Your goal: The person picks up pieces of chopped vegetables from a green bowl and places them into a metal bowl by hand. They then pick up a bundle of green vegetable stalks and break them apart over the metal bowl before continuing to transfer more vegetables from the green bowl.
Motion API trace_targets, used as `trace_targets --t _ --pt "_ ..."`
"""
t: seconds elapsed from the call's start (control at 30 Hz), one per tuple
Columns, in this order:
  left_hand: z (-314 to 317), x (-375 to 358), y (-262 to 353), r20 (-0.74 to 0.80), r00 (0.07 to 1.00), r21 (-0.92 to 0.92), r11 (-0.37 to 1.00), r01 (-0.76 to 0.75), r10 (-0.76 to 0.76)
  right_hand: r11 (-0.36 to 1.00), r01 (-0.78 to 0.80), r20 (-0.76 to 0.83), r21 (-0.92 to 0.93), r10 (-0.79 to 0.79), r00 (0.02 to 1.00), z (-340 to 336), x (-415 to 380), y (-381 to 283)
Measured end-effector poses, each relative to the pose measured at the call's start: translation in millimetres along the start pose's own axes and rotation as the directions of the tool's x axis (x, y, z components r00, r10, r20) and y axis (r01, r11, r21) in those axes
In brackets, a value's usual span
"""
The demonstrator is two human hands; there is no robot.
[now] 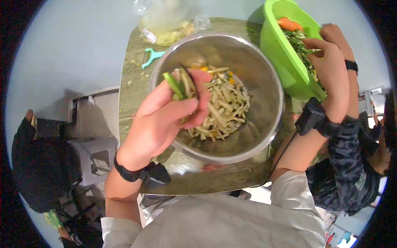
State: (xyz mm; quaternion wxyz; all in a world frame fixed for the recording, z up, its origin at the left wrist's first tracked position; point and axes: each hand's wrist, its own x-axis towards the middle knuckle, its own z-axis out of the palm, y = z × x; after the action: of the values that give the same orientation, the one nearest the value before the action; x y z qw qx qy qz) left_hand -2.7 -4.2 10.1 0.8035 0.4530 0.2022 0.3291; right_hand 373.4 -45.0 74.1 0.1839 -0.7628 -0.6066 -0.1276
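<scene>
My left hand (159,122) is closed around a small bunch of vegetable strips (180,84), some bright green, some pale with dark skin. It is over the left side of a large steel bowl (264,128). Pale cut vegetable strips (225,105) lie heaped in the bowl, with a few orange bits among them. At the upper right, my right hand (333,68) reaches over the rim of a green plastic basin (275,51), its fingers bent and apart. Chopped greens (295,43) and an orange carrot (289,24) lie inside the basin.
A turquoise peeler (153,56) and a clear plastic bag (171,25) with yellowish scraps lie behind the bowl on the table (194,182). Another person's hand (337,37) is at the basin, close beside mine. A grey plastic stool (93,157) stands left.
</scene>
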Motion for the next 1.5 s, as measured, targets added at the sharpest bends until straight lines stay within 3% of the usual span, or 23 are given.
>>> trace_targets --t 0.13,0.23,0.3,0.4,0.47,0.6,0.73,0.83,0.97,1.07,1.17,1.33,1.37,1.43,1.5 --pt "-2.9 2.1 -1.0 0.066 0.997 0.011 1.000 -0.028 0.028 0.982 0.091 -0.103 0.163 -0.075 0.992 -9.5 2.9 -54.1" --pt "-2.7 3.0 0.6 0.089 0.996 0.014 1.000 -0.023 0.022 0.805 0.166 -0.029 0.570 -0.183 0.983 -1.6 -11.2 -116.2" --pt "-3.7 3.8 -0.6 0.106 0.994 0.028 0.999 -0.022 0.019 0.750 0.293 0.063 0.593 -0.407 0.911 -4.7 -20.2 -150.6" --pt "-5.9 4.3 -2.0 0.119 0.993 0.035 0.999 -0.018 0.013 0.571 0.241 0.076 0.785 -0.474 0.877 16.5 -21.5 -159.2" --pt "-6.4 3.2 -1.4 0.098 0.995 0.034 0.999 0.003 -0.006 0.534 0.314 0.042 0.785 -0.552 0.833 23.7 -19.4 -161.1" --pt "-6.5 3.6 -1.4 0.097 0.994 0.074 0.997 0.038 -0.045 0.542 0.285 0.065 0.790 -0.537 0.841 24.6 -22.1 -166.6" --pt "-6.9 3.4 -1.4 0.113 0.993 0.057 0.998 0.018 -0.024 0.572 0.095 0.208 0.815 -0.442 0.872 9.8 -23.1 -161.0" --pt "-9.0 4.8 -3.5 0.140 0.990 0.034 0.999 -0.005 0.000 0.409 -0.011 0.180 0.913 -0.379 0.908 6.5 -22.4 -147.3" --pt "-7.1 5.5 -2.2 0.114 0.993 0.025 0.999 -0.021 0.018 0.651 0.166 0.121 0.740 -0.372 0.920 -4.4 -16.5 -130.1" --pt "-5.5 5.3 -0.8 0.093 0.996 0.020 1.000 0.006 -0.008 0.776 0.164 0.119 0.609 -0.294 0.948 -6.4 -20.1 -137.5" --pt "-8.2 6.5 -0.6 0.127 0.992 -0.014 1.000 0.009 -0.007 0.737 0.266 0.110 0.621 -0.418 0.902 -6.9 -21.5 -159.7" --pt "-5.3 4.8 0.0 0.062 0.997 0.058 0.998 0.038 -0.042 0.643 0.203 0.081 0.739 -0.384 0.920 2.3 -28.4 -191.7" --pt "-5.2 4.3 -0.3 0.053 0.997 0.073 0.996 0.045 -0.049 0.574 0.306 -0.049 0.759 -0.419 0.907 21.0 -32.2 -186.3" --pt "-6.9 5.0 -4.3 0.071 0.997 0.084 0.996 0.025 -0.031 0.559 0.355 -0.108 0.750 -0.426 0.898 26.3 -34.9 -185.3" --pt "-7.0 5.2 -4.6 0.083 0.996 0.076 0.997 0.016 -0.022 0.618 0.279 -0.018 0.735 -0.394 0.919 15.7 -34.4 -187.4"
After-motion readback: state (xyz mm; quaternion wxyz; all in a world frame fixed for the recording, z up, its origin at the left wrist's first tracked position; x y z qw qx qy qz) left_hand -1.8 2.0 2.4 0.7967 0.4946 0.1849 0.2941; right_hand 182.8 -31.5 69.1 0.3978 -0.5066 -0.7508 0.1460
